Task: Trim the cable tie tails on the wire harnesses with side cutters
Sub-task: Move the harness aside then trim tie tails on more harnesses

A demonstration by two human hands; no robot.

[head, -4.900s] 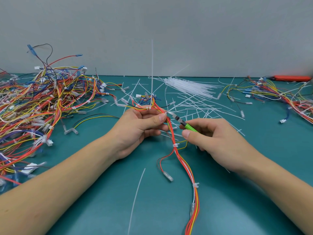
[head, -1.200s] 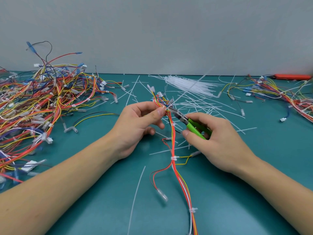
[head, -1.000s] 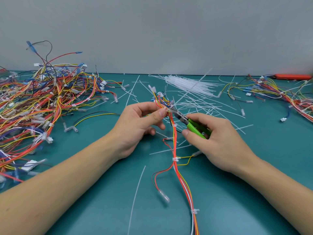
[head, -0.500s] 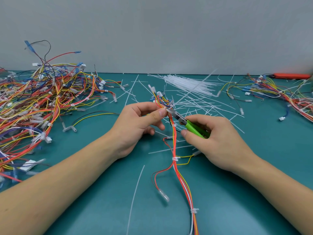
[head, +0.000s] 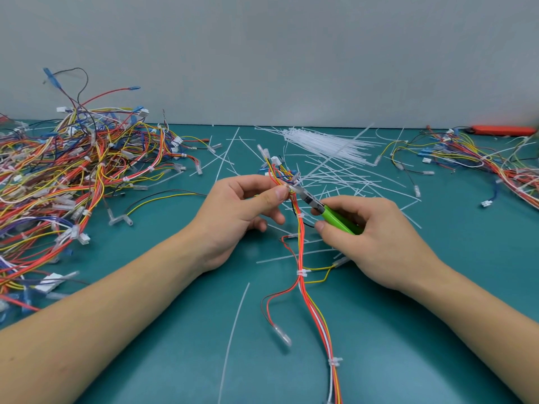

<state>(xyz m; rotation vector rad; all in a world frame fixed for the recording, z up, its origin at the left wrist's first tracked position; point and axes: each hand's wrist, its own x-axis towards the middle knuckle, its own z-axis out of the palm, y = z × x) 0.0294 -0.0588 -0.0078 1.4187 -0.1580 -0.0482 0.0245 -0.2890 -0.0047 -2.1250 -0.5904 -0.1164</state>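
Pinching harness [head: 302, 258], left hand [head: 242, 211]; right hand [head: 370, 237] gripping side cutters [head: 335, 218], blades seemingly at a tie.

The room is evenly and brightly lit from overhead. Soft, short shadows sit under the left hand [head: 233, 217] and right hand [head: 370, 237] on the teal table [head: 408, 330], which shows a faint sheen near the bottom. The wide lens bends the table's far edge. The orange tool [head: 503, 130] at far right looks smeared and blurred.
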